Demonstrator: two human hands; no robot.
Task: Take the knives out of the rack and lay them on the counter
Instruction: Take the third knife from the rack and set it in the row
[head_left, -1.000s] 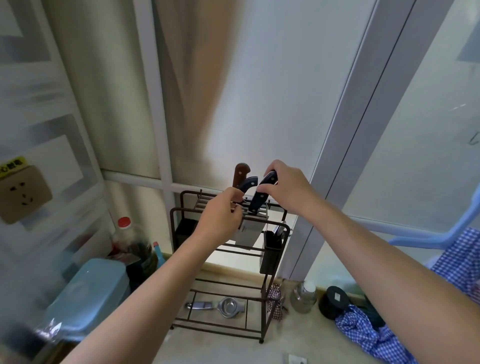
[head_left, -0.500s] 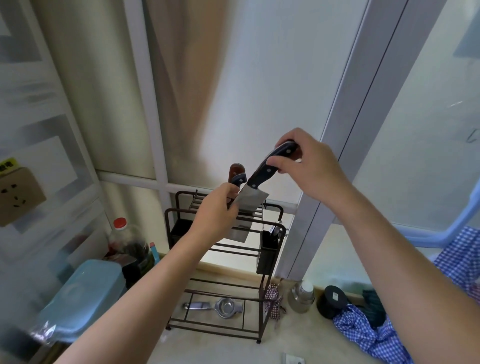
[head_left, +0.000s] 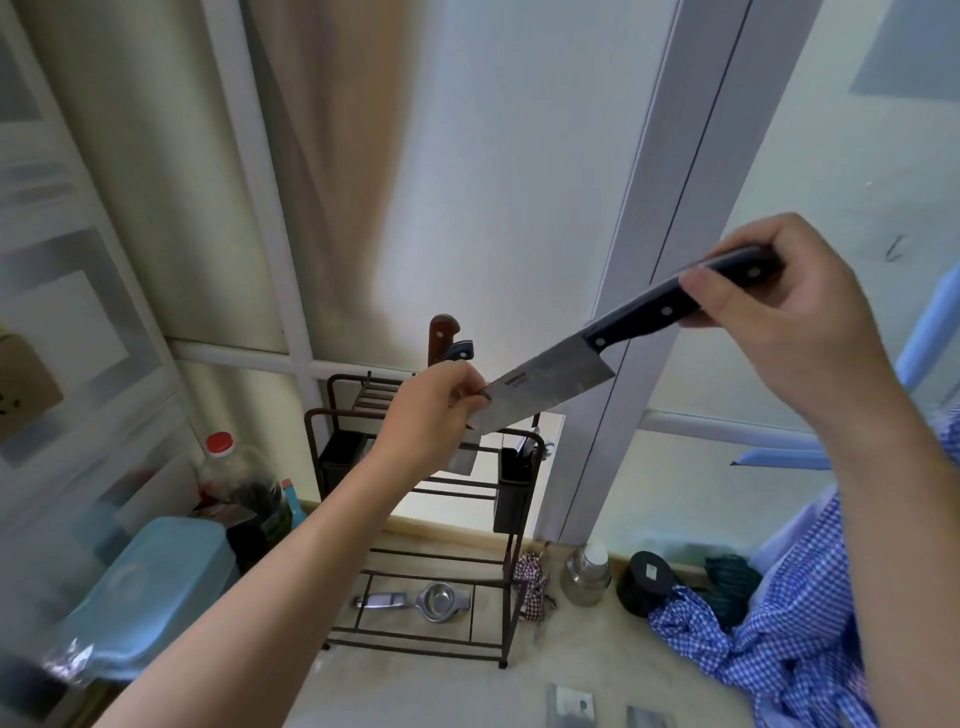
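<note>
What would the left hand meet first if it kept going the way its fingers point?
The left hand points up and right, and its fingers already touch the tip of the knife that the right hand holds by the handle. So it meets the blade first.

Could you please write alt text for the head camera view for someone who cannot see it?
The right hand holds a black-handled knife above the rack, the left hand pinching its blade. Two knife handles stand in the rack.
</note>
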